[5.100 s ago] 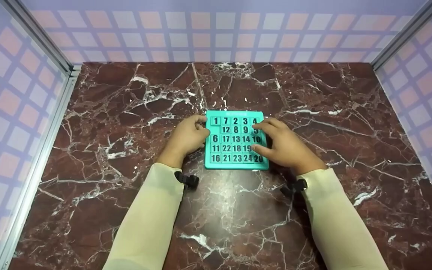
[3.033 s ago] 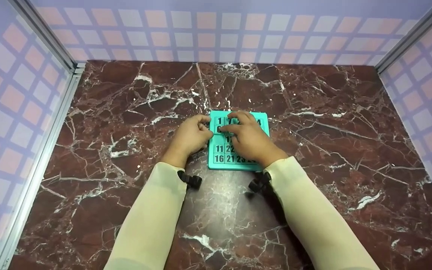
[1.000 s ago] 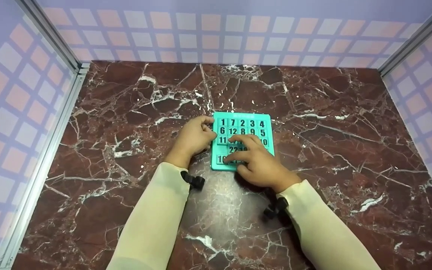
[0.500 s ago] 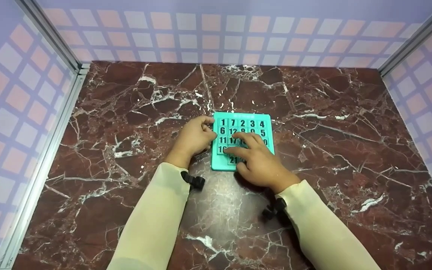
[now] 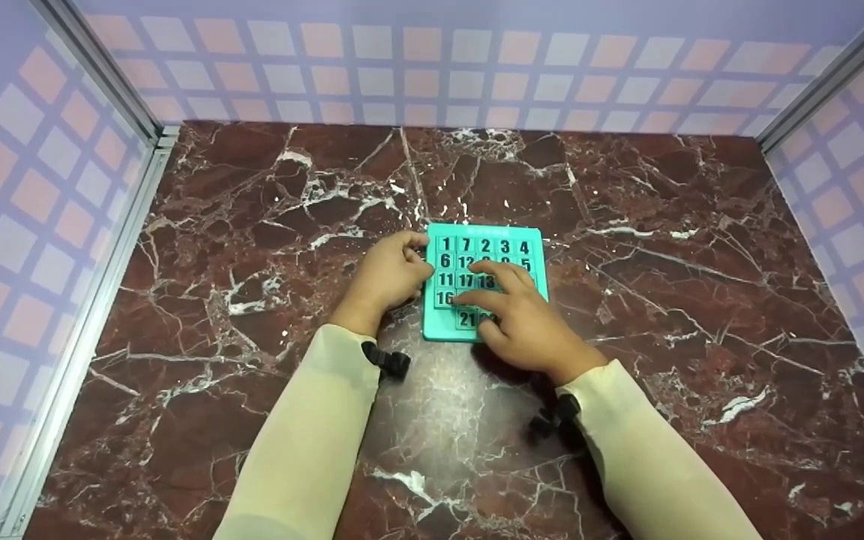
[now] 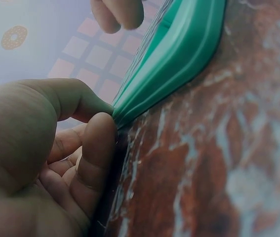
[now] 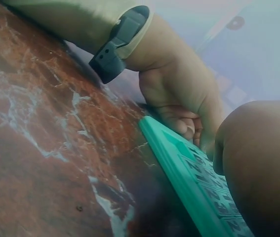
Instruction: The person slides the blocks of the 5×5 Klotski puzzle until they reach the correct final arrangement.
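Note:
A teal number slide puzzle [image 5: 438,330] lies flat on the marble-patterned table, its tiles printed with black numerals. At its left edge, my left hand [image 5: 385,279] pinches the frame between thumb and finger; the left wrist view shows the thumb [image 6: 83,101] on the rim. My right hand [image 5: 526,326] reaches over the tiles from the lower right, fingers spread and slightly bent. One fingertip is at the right side of tile 16 [image 5: 444,298], another over the second row. The bottom-left cell holds no tile. Several tiles at the lower right are hidden under this hand.
The dark red marble-patterned table [image 5: 267,420] has white flecks behind the puzzle. Checked panels [image 5: 432,60] in pink and white on lilac enclose the back and both sides, with metal rails at the corners. Black wrist cameras [image 5: 394,365] sit at both cuffs.
Tiles 6, 11 and 16 have slid up one by one in the left column, shifting the gap to bottom left. My right hand came across from the right edge; my left stayed at the frame.

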Available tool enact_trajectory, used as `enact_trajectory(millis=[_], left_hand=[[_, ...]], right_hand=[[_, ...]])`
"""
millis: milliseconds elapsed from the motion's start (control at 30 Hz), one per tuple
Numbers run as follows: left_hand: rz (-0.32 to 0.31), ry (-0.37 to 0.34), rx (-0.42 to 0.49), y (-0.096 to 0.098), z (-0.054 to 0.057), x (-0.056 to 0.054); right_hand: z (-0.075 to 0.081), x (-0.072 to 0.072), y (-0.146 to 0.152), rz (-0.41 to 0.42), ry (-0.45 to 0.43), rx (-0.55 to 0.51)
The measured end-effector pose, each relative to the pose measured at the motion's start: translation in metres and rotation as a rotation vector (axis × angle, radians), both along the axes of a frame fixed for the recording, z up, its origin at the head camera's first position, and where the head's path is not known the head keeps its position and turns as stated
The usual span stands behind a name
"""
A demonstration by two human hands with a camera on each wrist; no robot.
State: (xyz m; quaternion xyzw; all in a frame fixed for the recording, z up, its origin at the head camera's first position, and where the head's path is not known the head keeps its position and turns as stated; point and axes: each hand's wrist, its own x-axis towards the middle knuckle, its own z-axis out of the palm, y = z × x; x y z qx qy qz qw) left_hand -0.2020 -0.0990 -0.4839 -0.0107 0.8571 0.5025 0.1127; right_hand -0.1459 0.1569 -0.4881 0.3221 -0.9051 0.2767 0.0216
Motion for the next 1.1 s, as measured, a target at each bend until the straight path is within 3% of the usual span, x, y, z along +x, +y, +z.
enact_trajectory(millis=[300, 1100], left_hand=[[0.0, -0.014, -0.003, 0.0002, 0.0005, -0.0005], [-0.003, -0.014, -0.003, -0.0007, 0.001, -0.0004]], right_hand=[[0.0024, 0.0006, 0.0047, 0.001, 0.009, -0.06], [-0.0027, 0.0023, -0.0048, 0.106, 0.016, 0.026]])
